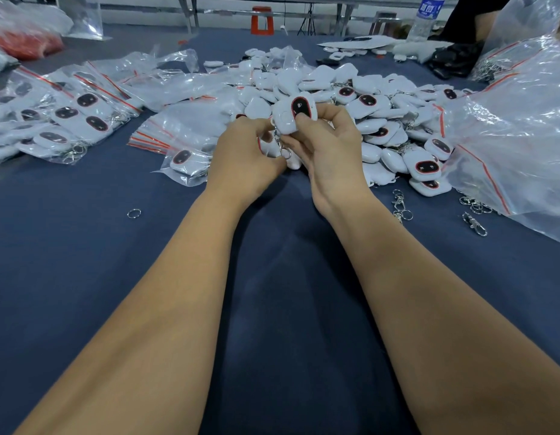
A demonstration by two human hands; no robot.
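Both my hands meet over the blue table (84, 246), just in front of a big pile of white key fobs (375, 120). My right hand (325, 152) grips white key fobs (292, 116), one showing its black oval face ringed in red. A metal keychain clasp (283, 146) hangs below them between my hands. My left hand (244, 155) pinches at the clasp's upper end next to the fobs. Its fingertips are partly hidden behind the fobs.
Bagged fobs (68, 120) lie at the left, with a stack of empty zip bags (156, 136) and one bagged fob (187, 161) beside my left hand. A large clear bag (523, 127) stands at the right. Loose clasps (401, 205) and a split ring (133, 213) lie on the cloth.
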